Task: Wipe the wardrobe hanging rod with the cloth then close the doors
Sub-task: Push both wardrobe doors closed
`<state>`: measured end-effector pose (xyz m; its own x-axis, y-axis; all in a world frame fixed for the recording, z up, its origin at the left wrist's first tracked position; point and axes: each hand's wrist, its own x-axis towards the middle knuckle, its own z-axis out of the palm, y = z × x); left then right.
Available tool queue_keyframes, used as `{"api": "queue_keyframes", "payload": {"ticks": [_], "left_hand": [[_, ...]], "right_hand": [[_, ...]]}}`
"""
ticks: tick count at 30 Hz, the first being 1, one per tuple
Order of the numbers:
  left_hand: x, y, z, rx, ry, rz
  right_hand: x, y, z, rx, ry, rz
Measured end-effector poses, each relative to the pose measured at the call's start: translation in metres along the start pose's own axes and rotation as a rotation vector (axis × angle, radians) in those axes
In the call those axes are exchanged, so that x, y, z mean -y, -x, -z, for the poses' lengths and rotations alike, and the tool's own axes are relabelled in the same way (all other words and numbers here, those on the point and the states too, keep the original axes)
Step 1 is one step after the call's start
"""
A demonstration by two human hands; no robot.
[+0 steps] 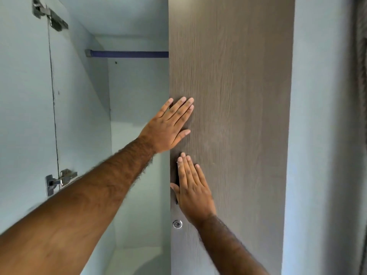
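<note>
Both hands, left hand [168, 126] and right hand [193, 190], press flat, fingers extended, on the right door [238, 96]; the rod [129, 54] sits inside, and a thumb possibly at the edge could get pinched

From my feed the light is soft, even and cool, washing the wardrobe interior [135, 92] pale blue-grey with no hard glare. My hands throw only faint shadows on the brown door [238, 96]. Its wood grain looks smeared, as though by motion blur. Wide-angle distortion bends the hinges [49, 15] and the left edge; the curtain [360, 116] at far right is dark and soft.
</note>
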<state>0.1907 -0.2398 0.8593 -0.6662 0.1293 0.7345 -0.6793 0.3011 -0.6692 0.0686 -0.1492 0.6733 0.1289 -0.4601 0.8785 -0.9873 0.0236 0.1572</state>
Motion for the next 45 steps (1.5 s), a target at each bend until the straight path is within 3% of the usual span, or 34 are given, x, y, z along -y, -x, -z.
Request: {"api": "queue_keyframes", "payload": {"ticks": [10, 17, 20, 24, 27, 31, 34, 37, 41, 45], "left_hand": [[0.005, -0.001, -0.027, -0.01, 0.041, -0.006], [0.009, 0.006, 0.025, 0.154, 0.091, 0.014], [0.019, 0.026, 0.068, 0.122, 0.169, 0.217], [0.042, 0.075, 0.139, -0.067, 0.275, 0.589], [0.059, 0.123, 0.201, -0.222, 0.213, 0.837], [0.075, 0.196, 0.269, -0.36, 0.051, 1.015], [0.081, 0.263, 0.305, -0.316, -0.076, 1.129], [0.082, 0.325, 0.326, -0.212, -0.116, 1.352], [0.071, 0.368, 0.323, -0.063, 0.089, 1.551], [0.056, 0.363, 0.323, -0.243, 0.512, 1.693]], "right_hand": [[-0.005, -0.005, -0.024, -0.036, 0.0, -0.006], [0.002, -0.016, 0.025, 0.169, -0.144, -0.034], [0.01, -0.04, 0.062, 0.148, -0.2, -0.012], [0.046, -0.085, 0.105, -0.07, -0.261, 0.141], [0.105, -0.119, 0.129, -0.188, -0.328, 0.32], [0.199, -0.15, 0.158, -0.274, -0.41, 0.591], [0.258, -0.163, 0.181, -0.356, -0.48, 0.742], [0.313, -0.169, 0.205, -0.428, -0.461, 0.911], [0.366, -0.172, 0.219, -0.403, -0.3, 1.1], [0.365, -0.173, 0.217, -0.384, -0.201, 1.106]]}}
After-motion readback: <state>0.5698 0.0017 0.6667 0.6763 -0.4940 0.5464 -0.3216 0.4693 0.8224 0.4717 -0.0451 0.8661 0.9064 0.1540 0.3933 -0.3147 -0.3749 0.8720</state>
